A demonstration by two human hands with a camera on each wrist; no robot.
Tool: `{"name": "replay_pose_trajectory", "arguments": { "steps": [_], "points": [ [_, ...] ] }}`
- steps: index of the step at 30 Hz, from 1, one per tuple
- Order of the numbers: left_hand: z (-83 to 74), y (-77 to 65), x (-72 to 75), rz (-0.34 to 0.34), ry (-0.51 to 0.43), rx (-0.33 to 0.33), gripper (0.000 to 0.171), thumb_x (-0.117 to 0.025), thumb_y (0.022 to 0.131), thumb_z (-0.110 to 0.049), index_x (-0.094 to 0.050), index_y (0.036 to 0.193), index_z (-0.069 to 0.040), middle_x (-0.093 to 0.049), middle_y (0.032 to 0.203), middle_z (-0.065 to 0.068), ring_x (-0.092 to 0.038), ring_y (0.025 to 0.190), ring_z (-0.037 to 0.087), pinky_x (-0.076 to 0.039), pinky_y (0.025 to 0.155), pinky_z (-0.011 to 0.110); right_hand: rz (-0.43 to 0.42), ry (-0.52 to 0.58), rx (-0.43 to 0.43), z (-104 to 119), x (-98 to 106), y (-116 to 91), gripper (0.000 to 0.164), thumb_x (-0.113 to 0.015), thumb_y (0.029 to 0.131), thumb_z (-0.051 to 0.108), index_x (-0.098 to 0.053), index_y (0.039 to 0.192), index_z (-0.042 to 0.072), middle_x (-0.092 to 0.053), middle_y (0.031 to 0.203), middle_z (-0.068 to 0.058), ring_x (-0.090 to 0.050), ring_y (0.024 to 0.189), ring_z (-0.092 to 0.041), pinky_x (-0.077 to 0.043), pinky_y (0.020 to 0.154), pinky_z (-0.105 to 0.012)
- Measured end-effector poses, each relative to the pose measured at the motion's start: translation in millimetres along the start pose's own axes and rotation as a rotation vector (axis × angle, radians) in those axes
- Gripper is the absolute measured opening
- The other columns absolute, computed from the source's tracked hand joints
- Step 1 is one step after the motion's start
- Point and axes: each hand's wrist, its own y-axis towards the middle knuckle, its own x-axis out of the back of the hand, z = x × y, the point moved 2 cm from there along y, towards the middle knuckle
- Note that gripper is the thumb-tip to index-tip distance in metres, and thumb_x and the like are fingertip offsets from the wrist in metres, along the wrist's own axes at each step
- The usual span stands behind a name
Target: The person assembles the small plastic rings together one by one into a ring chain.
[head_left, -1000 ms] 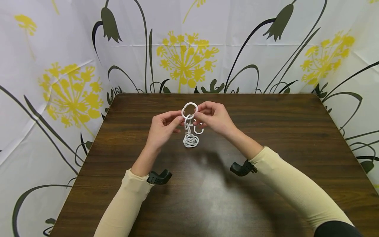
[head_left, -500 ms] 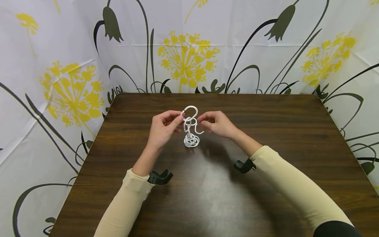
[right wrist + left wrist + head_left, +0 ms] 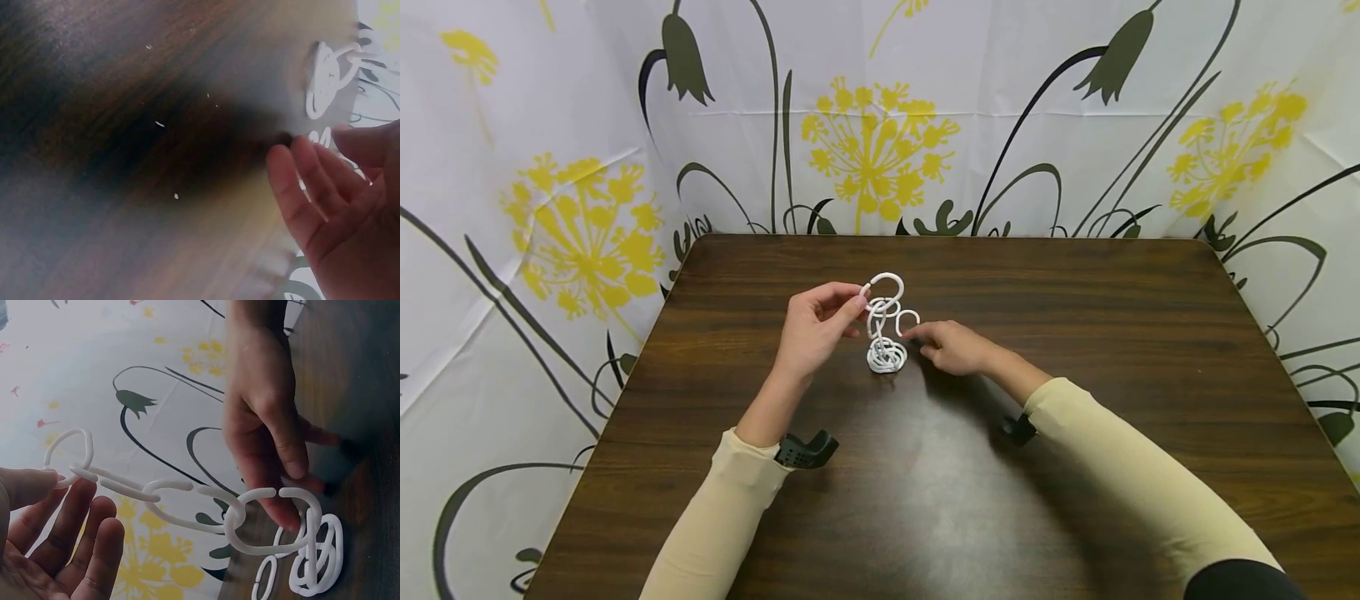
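A chain of white plastic links (image 3: pixel 181 519) hangs from my left hand (image 3: pixel 814 329). The thumb and index finger pinch the top link (image 3: pixel 891 277), while the other fingers stay loosely bent below. Lower down, the chain gathers into a small heap (image 3: pixel 887 356) on the brown table. Just right of the heap lies an open C-shaped white link (image 3: pixel 909 314). My right hand (image 3: pixel 955 347) is low over the table with its index fingertip right at that link. Its thumb and fingertips stand apart, and the fingers look relaxed in the right wrist view.
The dark wood-grain table (image 3: pixel 1112 358) spreads around both hands. Behind it and along both sides hangs a white curtain (image 3: pixel 1000 67) with yellow and green flowers. A dark wrist mount (image 3: pixel 807 450) sticks out from the left sleeve.
My right hand has left the top link and moved down and right to the C-shaped link, which now appears turned. The left hand keeps its pinch, almost still; the top link has tilted.
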Motion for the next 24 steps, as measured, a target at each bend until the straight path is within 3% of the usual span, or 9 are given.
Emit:
{"name": "replay_pose_trajectory", "arguments": {
  "steps": [4, 9, 14, 18, 24],
  "points": [
    [2.1, -0.6, 1.6, -0.002, 0.003, 0.007, 0.021, -0.069, 0.092, -0.006, -0.067, 0.107, 0.010, -0.068, 0.089, 0.014, -0.067, 0.077, 0.024, -0.058, 0.058, 0.031, -0.012, -0.120, -0.052, 0.1, 2.7, -2.3, 0.029, -0.061, 0.093, 0.007, -0.067, 0.121, 0.004, -0.068, 0.110, -0.010, -0.062, 0.102, -0.023, -0.050, 0.089, -0.040],
    [2.5, -0.5, 2.4, 0.007, 0.011, 0.004, 0.020, -0.069, 0.092, -0.007, -0.069, 0.106, 0.008, -0.068, 0.091, 0.020, -0.066, 0.078, 0.028, -0.058, 0.058, 0.032, -0.060, -0.336, -0.194, -6.0, 5.4, -10.1, 0.022, -0.069, 0.092, 0.031, -0.076, 0.109, 0.019, -0.063, 0.097, 0.001, -0.062, 0.089, -0.020, -0.053, 0.074, -0.043],
    [3.2, -1.4, 4.1, 0.005, 0.024, 0.021, 0.022, -0.069, 0.092, -0.008, -0.068, 0.107, 0.008, -0.067, 0.092, 0.020, -0.067, 0.078, 0.027, -0.058, 0.059, 0.031, -0.156, -0.425, -0.256, -11.7, 4.9, -15.6, 0.022, -0.076, 0.083, 0.046, -0.078, 0.084, 0.024, -0.064, 0.085, 0.003, -0.062, 0.083, -0.021, -0.053, 0.067, -0.046],
    [4.4, -2.9, 5.1, 0.007, 0.030, 0.039, 0.022, -0.069, 0.092, -0.008, -0.068, 0.107, 0.009, -0.066, 0.092, 0.022, -0.066, 0.079, 0.029, -0.058, 0.058, 0.029, -0.196, -0.461, -0.260, -13.3, 4.7, -17.2, 0.024, -0.079, 0.082, 0.039, -0.069, 0.067, 0.023, -0.064, 0.075, 0.003, -0.061, 0.076, -0.021, -0.052, 0.059, -0.044],
    [5.5, -3.1, 5.1, 0.016, 0.037, 0.036, 0.023, -0.069, 0.092, -0.009, -0.068, 0.107, 0.008, -0.067, 0.088, 0.015, -0.066, 0.077, 0.024, -0.057, 0.058, 0.029, -0.188, -0.439, -0.255, -15.5, 5.7, -18.1, 0.017, -0.075, 0.083, 0.021, -0.069, 0.067, 0.019, -0.063, 0.068, 0.003, -0.058, 0.065, -0.018, -0.051, 0.054, -0.042]
  ]
}}
